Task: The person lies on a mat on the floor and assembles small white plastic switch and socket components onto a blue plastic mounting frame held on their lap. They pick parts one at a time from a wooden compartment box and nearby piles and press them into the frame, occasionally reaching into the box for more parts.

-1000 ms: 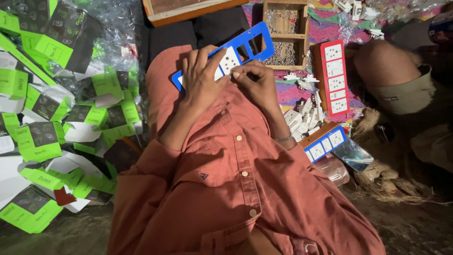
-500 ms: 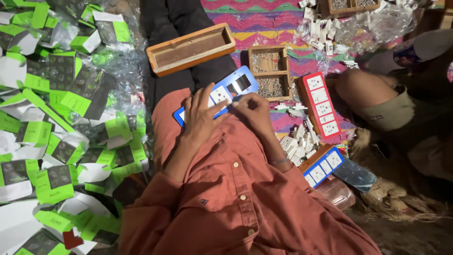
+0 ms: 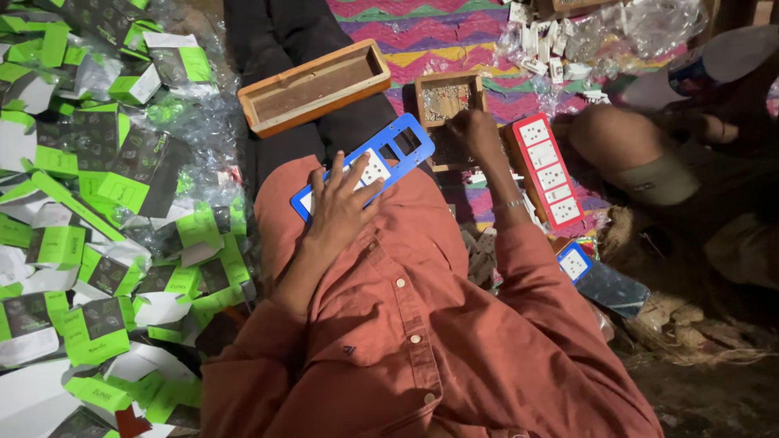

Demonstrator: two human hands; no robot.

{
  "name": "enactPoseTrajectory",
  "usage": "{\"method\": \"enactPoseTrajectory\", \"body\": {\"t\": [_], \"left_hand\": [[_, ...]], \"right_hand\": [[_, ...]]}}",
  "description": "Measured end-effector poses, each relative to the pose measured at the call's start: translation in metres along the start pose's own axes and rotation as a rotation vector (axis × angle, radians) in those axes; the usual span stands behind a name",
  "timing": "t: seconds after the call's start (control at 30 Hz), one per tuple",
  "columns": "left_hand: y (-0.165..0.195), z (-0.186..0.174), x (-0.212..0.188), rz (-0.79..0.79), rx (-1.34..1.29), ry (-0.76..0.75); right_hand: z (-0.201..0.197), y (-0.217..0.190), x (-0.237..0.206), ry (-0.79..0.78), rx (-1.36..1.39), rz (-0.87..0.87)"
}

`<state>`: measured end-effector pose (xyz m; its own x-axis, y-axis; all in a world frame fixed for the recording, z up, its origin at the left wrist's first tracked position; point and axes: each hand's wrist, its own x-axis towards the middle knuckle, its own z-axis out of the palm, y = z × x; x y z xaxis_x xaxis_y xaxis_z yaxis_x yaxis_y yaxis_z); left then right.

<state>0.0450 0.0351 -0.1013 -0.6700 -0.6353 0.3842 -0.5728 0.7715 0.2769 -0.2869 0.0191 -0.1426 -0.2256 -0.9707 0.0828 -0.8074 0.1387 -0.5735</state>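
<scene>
My left hand (image 3: 341, 207) lies flat on a long blue plastic frame (image 3: 406, 144) with rectangular cut-outs, pinning it on my lap; one white socket piece sits in the frame under my fingers. My right hand (image 3: 475, 134) reaches forward into a small square wooden box (image 3: 442, 97) of tiny metal parts, fingers curled in it; I cannot see what they pinch. A red frame (image 3: 545, 169) filled with several white sockets lies just right of that hand.
A long empty wooden tray (image 3: 312, 85) rests across my legs. Green and black cartons (image 3: 97, 243) and clear wrappers pile up on the left. Loose white sockets (image 3: 540, 36) lie on the patterned mat. Another person's knee (image 3: 625, 146) is at the right; a blue piece (image 3: 574, 261) lies beside me.
My right hand left the blue frame and moved forward to the small wooden box. The left hand stays on the frame. The camera view tilted forward.
</scene>
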Motion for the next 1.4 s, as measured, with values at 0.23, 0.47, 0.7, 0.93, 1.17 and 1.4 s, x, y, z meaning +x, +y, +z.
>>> {"method": "enactPoseTrajectory", "body": {"t": [0.23, 0.47, 0.7, 0.93, 1.17, 1.4], "left_hand": [[-0.006, -0.014, 0.015, -0.048, -0.088, -0.139], [-0.019, -0.019, 0.022, -0.182, -0.684, 0.129], [-0.027, -0.001, 0.036, -0.513, -1.796, 0.159], [-0.040, 0.018, 0.036, -0.771, -2.041, 0.051], [-0.045, 0.034, 0.041, -0.788, -2.188, 0.001], [-0.044, 0.039, 0.031, -0.771, -2.224, 0.006]], "right_hand": [[0.003, -0.001, 0.029, 0.185, -0.071, -0.222], [0.005, -0.004, 0.063, 0.054, -0.149, -0.163], [-0.005, -0.038, 0.083, -0.265, -0.178, 0.090], [0.000, -0.046, 0.085, -0.078, -0.137, -0.097], [-0.008, -0.057, 0.091, -0.125, -0.160, -0.040], [-0.015, -0.077, 0.085, -0.379, -0.365, -0.039]]}}
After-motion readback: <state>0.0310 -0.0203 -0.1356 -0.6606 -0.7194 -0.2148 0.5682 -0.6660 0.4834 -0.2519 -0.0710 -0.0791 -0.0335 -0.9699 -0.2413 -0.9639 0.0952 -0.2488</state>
